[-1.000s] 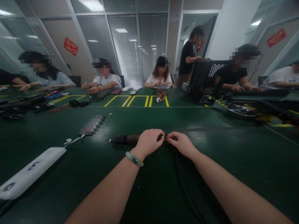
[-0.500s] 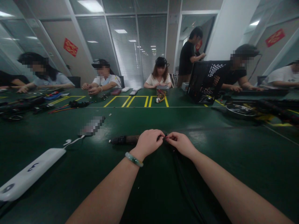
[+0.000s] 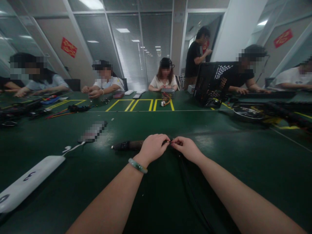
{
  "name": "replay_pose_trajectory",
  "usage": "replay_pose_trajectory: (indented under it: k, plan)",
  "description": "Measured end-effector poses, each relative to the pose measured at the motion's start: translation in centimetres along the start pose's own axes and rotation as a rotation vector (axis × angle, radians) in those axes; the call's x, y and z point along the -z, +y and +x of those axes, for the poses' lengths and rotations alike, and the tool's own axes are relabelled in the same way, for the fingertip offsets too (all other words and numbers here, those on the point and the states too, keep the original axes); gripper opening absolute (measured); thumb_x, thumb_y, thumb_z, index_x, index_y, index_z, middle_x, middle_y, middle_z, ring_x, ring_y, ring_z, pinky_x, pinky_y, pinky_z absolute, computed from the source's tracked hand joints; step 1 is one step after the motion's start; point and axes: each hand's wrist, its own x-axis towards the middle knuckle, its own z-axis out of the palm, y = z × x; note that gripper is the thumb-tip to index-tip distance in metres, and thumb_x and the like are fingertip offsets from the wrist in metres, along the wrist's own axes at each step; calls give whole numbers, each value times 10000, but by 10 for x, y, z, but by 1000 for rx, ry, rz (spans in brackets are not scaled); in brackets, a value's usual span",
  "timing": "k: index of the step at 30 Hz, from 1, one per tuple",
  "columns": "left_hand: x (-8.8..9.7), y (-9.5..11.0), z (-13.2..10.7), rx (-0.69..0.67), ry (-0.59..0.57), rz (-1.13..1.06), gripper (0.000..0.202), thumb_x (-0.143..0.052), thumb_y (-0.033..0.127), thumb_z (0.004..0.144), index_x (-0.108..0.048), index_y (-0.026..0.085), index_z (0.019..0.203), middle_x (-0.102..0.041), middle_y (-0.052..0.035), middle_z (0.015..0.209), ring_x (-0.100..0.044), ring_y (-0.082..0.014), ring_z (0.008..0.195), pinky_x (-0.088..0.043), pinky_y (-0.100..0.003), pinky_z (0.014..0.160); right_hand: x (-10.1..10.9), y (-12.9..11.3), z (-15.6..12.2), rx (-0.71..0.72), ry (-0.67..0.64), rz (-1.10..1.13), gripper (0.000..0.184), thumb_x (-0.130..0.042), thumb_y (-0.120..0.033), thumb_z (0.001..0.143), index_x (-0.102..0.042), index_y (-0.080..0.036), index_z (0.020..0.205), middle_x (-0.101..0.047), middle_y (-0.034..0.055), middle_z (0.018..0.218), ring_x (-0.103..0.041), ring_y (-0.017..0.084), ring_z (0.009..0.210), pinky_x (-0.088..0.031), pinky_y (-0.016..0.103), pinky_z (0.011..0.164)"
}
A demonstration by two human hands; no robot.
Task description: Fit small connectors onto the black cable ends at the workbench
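Note:
A dark electric screwdriver [image 3: 125, 146] lies on the green table, its metal tip pointing left. My left hand [image 3: 154, 146], with a green bangle on the wrist, is wrapped around the tool's right end and hides part of it. Close beside it, my right hand [image 3: 187, 148] pinches a small black cable end at the fingertips. Between the two hands a small brass-coloured bit shows; whether it is joined to the tool I cannot tell. From below my right hand a black cable [image 3: 186, 182] runs down the table toward me.
A white power strip [image 3: 34, 180] with a white cord lies to the left, near a blurred phone-like device [image 3: 93, 131]. Across the table are a black computer case [image 3: 208, 84], a power supply with coloured wires [image 3: 167, 97], cable bundles [image 3: 73, 109] and several seated people.
The view has shifted slightly, so most things sit a little further left. Both hands keep their hold, and the brass-coloured bit between them shows more clearly.

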Motion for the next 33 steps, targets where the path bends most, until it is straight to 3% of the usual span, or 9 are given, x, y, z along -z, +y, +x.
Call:
replay_pose_trajectory:
  k: [13, 33]
  plan:
    - [2, 2, 0, 2, -8, -9, 222, -412, 319, 946, -614, 233, 974, -646, -13, 964, -588, -182, 885, -434, -332, 807, 2, -4, -2, -14, -4, -16, 153, -590, -305, 836, -683, -204, 907, -700, 8, 817, -639, 147, 707, -469, 235, 608]
    - [-1, 0, 1, 28, 34, -5, 164, -478, 306, 907, -622, 241, 952, -660, -8, 912, -602, -189, 870, -446, -329, 807, 3, -3, -2, -8, -15, -4, 157, -590, -305, 836, -682, -202, 910, -701, 12, 838, -642, 148, 735, -488, 247, 663]
